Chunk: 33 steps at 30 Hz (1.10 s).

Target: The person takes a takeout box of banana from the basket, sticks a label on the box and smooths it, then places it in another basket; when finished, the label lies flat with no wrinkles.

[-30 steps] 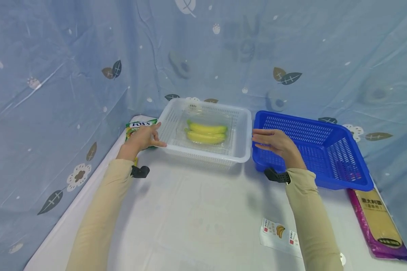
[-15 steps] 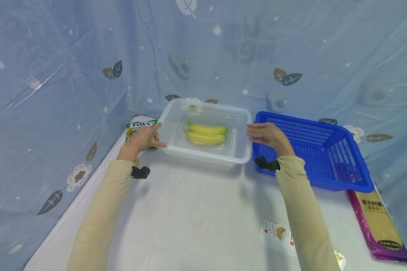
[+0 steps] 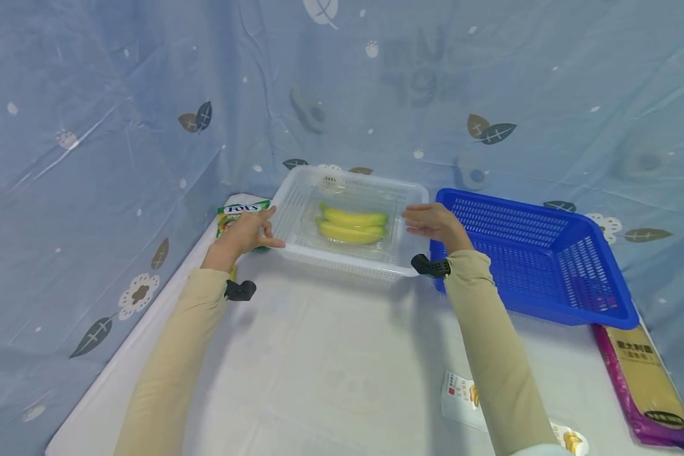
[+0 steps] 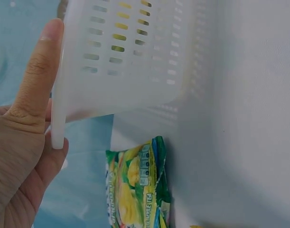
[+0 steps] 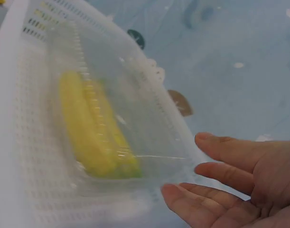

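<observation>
A white plastic basket stands at the back of the table. Inside it lies a clear plastic box with yellow bananas in it. My left hand holds the basket's left rim; in the left wrist view, the left hand has its thumb and fingers on either side of the white rim. My right hand is over the basket's right end, its fingers extended toward the box. Nothing is held in the right hand in the right wrist view, where the bananas look blurred.
A blue basket stands right of the white one. At far right lies a purple-and-yellow food packet. A green candy bag sits by my left hand. Printed labels lie beside my right forearm. Patterned blue cloth surrounds the table.
My right hand has moved left, from the blue basket's left edge to over the white basket's right end. The left hand has kept its hold on the rim.
</observation>
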### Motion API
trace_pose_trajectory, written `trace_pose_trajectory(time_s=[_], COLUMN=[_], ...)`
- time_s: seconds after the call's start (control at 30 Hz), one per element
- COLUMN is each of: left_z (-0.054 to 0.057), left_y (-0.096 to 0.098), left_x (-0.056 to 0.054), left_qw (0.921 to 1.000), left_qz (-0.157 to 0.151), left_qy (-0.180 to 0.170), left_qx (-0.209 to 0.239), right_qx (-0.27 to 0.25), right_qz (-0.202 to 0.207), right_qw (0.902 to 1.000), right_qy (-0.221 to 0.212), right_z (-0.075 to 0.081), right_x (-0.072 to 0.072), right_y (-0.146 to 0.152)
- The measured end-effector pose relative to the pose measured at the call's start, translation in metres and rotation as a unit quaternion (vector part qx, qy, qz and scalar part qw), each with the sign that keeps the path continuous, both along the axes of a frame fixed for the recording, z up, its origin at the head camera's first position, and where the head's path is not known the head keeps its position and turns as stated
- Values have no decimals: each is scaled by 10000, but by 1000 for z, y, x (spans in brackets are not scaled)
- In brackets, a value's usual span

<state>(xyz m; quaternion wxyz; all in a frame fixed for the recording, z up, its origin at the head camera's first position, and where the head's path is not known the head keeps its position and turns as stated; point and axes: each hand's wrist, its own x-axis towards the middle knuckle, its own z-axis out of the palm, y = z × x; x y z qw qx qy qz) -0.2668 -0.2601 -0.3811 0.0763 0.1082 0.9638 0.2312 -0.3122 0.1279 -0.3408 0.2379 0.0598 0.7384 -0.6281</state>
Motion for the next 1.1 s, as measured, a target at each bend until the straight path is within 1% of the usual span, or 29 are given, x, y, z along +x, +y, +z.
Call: trace_pose_trajectory(time_s=[0.07,0.13,0.23,0.3,0.4,0.5,0.57,0.67,0.77,0.83,0.93,1.0,1.1], left_z=[0,1,2,2,2,1,1,1,1,0,-3,-5,-6], left_y=[1,0,-1,-2,-3,-4,-4,-4,-4,-4,-3,-3,-3], left_x=[0,1,2,2,2,2,2,2,2,2,2,2,3], left_qw=[10000,10000,9999,9999,9999,9999,9999,9999,9998,9996,9992,9990,9987], left_qz=[-19,-11,-17,-16,-27,-8,19,41,-5,-48,-106,-138,-183], left_qy=[28,58,103,123,135,131,121,119,196,277,383,415,478], left_qx=[-9,2,38,83,67,36,12,-8,-16,-20,-2,16,76], right_qx=[0,169,299,353,141,8,59,316,667,829,1145,1370,1696], right_qz=[-79,-153,-472,-714,-1054,-1176,-1039,-572,-111,111,405,593,776], right_qw=[9999,9991,9960,9934,9899,9882,9898,9938,9927,9895,9815,9757,9681], right_qy=[134,359,691,827,942,986,973,895,997,1178,1480,1601,1675], right_z=[-9,-17,-28,-34,-41,-47,-51,-57,-62,-65,-70,-73,-77], right_x=[-1,0,2,4,8,10,11,12,12,12,10,9,6], right_y=[-6,-14,-27,-36,-48,-55,-57,-57,-57,-57,-58,-59,-58])
